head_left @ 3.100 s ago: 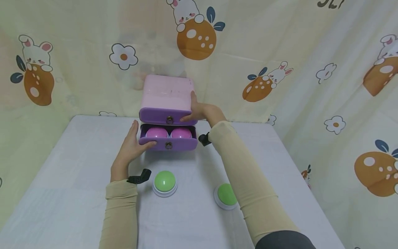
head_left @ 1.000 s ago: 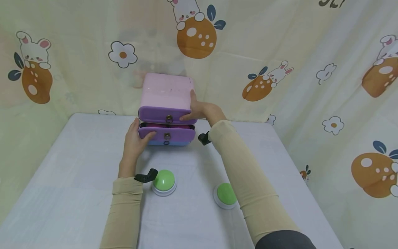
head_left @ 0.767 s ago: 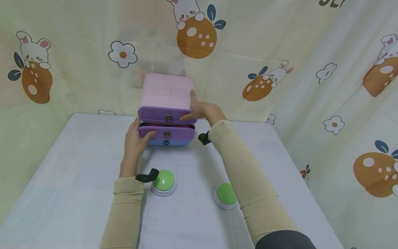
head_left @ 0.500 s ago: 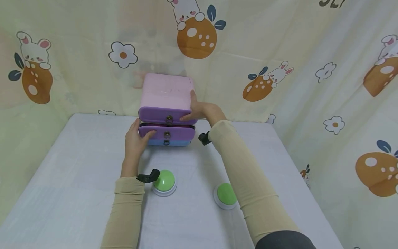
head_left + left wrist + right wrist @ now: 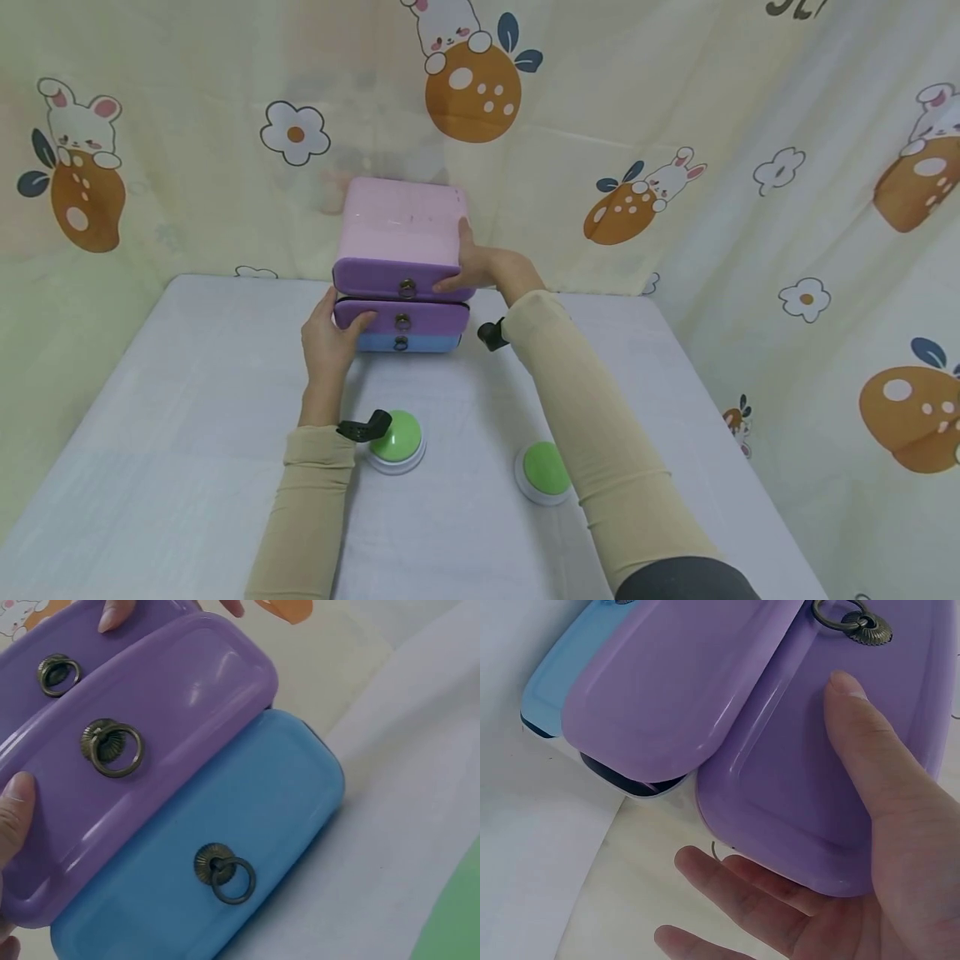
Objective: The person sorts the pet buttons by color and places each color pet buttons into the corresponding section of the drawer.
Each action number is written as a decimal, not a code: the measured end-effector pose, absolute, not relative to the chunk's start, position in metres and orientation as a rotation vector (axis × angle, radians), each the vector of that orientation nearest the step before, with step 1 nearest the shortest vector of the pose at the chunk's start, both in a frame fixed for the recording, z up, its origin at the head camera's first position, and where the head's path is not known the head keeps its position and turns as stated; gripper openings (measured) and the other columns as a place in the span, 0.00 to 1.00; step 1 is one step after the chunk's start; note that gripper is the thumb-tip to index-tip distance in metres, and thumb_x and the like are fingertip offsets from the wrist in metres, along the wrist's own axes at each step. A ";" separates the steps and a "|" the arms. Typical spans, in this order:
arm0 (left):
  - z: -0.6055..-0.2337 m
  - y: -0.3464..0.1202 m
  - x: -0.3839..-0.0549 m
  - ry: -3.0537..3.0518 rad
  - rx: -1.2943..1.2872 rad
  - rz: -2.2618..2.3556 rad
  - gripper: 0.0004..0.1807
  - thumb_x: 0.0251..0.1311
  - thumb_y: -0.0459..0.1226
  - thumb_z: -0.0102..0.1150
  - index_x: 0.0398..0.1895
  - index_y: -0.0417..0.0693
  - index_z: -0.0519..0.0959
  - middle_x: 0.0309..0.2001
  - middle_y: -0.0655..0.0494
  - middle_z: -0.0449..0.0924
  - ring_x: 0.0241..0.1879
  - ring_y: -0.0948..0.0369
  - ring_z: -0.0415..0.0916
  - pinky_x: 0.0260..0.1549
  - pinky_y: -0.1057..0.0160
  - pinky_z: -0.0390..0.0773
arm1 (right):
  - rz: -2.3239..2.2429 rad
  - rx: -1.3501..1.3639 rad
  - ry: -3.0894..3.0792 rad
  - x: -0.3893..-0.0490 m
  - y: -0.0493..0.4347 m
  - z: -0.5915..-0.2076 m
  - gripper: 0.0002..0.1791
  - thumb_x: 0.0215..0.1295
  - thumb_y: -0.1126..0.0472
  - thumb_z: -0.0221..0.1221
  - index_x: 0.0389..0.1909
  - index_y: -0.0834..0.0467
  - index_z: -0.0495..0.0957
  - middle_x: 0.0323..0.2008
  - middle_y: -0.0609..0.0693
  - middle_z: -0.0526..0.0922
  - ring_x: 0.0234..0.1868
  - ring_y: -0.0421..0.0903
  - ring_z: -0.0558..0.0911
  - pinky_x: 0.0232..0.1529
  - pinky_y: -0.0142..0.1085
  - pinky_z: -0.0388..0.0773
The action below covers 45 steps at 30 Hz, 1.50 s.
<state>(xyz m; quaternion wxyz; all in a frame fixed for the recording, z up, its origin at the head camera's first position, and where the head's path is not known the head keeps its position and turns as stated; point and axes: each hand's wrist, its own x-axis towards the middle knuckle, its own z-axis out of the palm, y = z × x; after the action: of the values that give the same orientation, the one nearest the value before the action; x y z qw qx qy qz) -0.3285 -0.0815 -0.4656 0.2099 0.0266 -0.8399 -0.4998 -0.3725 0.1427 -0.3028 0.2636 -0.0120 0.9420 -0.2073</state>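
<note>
Centrally, between the two hands: one pink-topped chest, three drawers high, standing on a white-covered table.

Item, left hand: fingers extended along the left end of the middle drawer, thumb flat on its purple front.

Item, right hand: fingers straight and spread beside the chest's right side, thumb resting on the purple front of the top drawer.

Middle drawer, between the left thumb and the right hand's side: standing slightly forward, a dark gap showing behind its front.

Bottom drawer: blue-fronted, just below the left thumb. Brass-toned ring pull fitted; matching pulls on both purple fronts.

Nearer the person than the left hand: one green dome button on a white base, partly covered by the black left wrist camera.

Beside the right forearm, partly hidden by its beige sleeve: a second green dome.

Beyond both hands: cream curtain, printed with rabbits, spotted orange fruit and white flowers.
</note>
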 end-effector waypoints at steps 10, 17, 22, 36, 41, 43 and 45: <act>-0.473 -0.078 -0.331 -2.235 0.185 -1.435 0.43 0.45 0.50 0.72 0.64 0.43 0.69 0.61 0.44 0.73 0.63 0.51 0.70 0.63 0.55 0.68 | -0.589 -0.056 2.545 -0.371 0.141 -0.303 0.70 0.53 0.37 0.64 0.67 0.43 0.08 0.76 0.52 0.28 0.76 0.53 0.43 0.73 0.54 0.49; -0.473 -0.076 -0.329 -2.205 0.288 -1.465 0.41 0.43 0.50 0.74 0.62 0.45 0.72 0.60 0.43 0.74 0.61 0.51 0.72 0.62 0.54 0.70 | -0.590 -0.071 2.542 -0.370 0.139 -0.304 0.71 0.53 0.37 0.64 0.67 0.43 0.08 0.76 0.52 0.29 0.76 0.53 0.43 0.73 0.54 0.47; -0.473 -0.074 -0.329 -2.183 0.315 -1.476 0.40 0.43 0.50 0.73 0.62 0.46 0.73 0.59 0.43 0.75 0.60 0.50 0.73 0.62 0.53 0.70 | -0.539 -0.121 2.569 -0.372 0.138 -0.304 0.72 0.52 0.37 0.64 0.66 0.45 0.07 0.76 0.54 0.37 0.76 0.52 0.46 0.74 0.51 0.46; -0.480 -0.070 -0.335 -2.141 0.347 -1.400 0.39 0.43 0.52 0.73 0.59 0.46 0.75 0.57 0.44 0.77 0.58 0.51 0.75 0.59 0.51 0.73 | -0.522 -0.372 2.821 -0.379 0.157 -0.328 0.70 0.47 0.33 0.66 0.73 0.43 0.20 0.69 0.58 0.62 0.67 0.53 0.66 0.66 0.51 0.64; -0.481 -0.071 -0.339 -2.143 0.354 -1.359 0.38 0.42 0.53 0.73 0.59 0.46 0.76 0.56 0.45 0.78 0.58 0.51 0.75 0.59 0.52 0.73 | -0.399 -0.429 2.923 -0.379 0.165 -0.336 0.70 0.45 0.38 0.70 0.72 0.35 0.22 0.70 0.54 0.63 0.67 0.51 0.67 0.63 0.54 0.66; -0.481 -0.071 -0.341 -2.145 0.349 -1.357 0.38 0.43 0.53 0.72 0.59 0.47 0.76 0.57 0.46 0.78 0.58 0.52 0.75 0.59 0.53 0.73 | -0.383 -0.416 2.944 -0.378 0.167 -0.339 0.71 0.44 0.39 0.71 0.71 0.32 0.21 0.70 0.53 0.61 0.67 0.52 0.66 0.63 0.57 0.65; -0.481 -0.069 -0.342 -2.147 0.351 -1.359 0.38 0.43 0.54 0.72 0.59 0.48 0.76 0.57 0.46 0.78 0.59 0.52 0.75 0.59 0.53 0.73 | -0.377 -0.396 2.957 -0.378 0.169 -0.341 0.71 0.43 0.39 0.72 0.70 0.30 0.21 0.71 0.53 0.60 0.66 0.54 0.67 0.63 0.60 0.64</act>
<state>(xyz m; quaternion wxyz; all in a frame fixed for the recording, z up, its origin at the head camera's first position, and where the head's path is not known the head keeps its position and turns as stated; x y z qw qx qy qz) -0.3416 -0.0693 -0.4811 0.2844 0.1313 -0.8024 -0.5080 -0.3776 0.1687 -0.3410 0.0670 -0.1315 0.9811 -0.1252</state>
